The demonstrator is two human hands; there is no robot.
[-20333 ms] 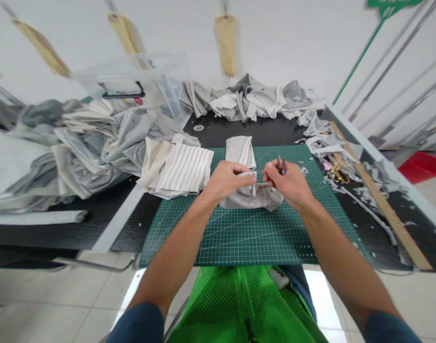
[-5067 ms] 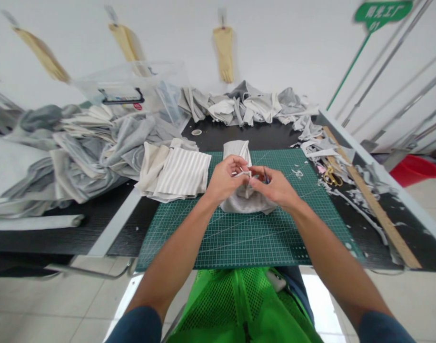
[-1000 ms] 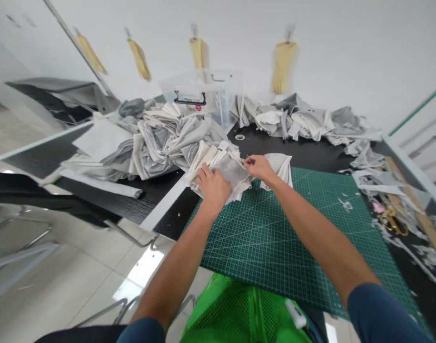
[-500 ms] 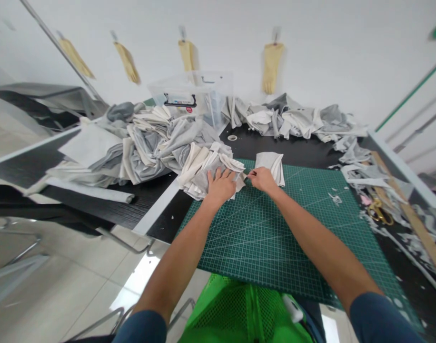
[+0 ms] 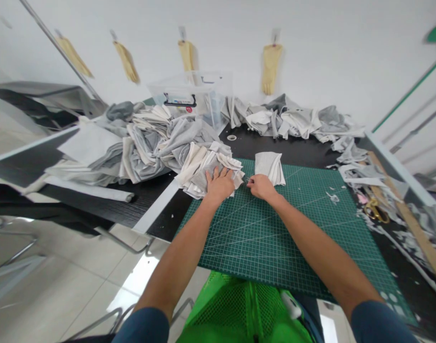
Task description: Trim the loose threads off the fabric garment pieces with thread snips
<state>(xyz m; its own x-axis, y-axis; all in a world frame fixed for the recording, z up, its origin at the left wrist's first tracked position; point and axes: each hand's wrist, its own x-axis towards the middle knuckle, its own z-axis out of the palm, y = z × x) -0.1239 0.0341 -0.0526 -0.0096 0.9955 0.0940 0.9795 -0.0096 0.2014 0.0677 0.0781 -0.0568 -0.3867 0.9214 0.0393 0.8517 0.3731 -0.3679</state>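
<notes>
Left hand [image 5: 220, 185] spread flat on grey cloth [image 5: 201, 177], now moved from mat [image 5: 261, 233] to stack [image 5: 188, 167] | right hand [image 5: 262, 186] closed around small dark tool [image 5: 244, 180] | piece seems done

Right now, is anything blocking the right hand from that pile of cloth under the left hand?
Nothing visible blocks the right hand: it is just beside the cloth pile, over the green mat. The left hand, though, lies across part of the pile's top.
</notes>
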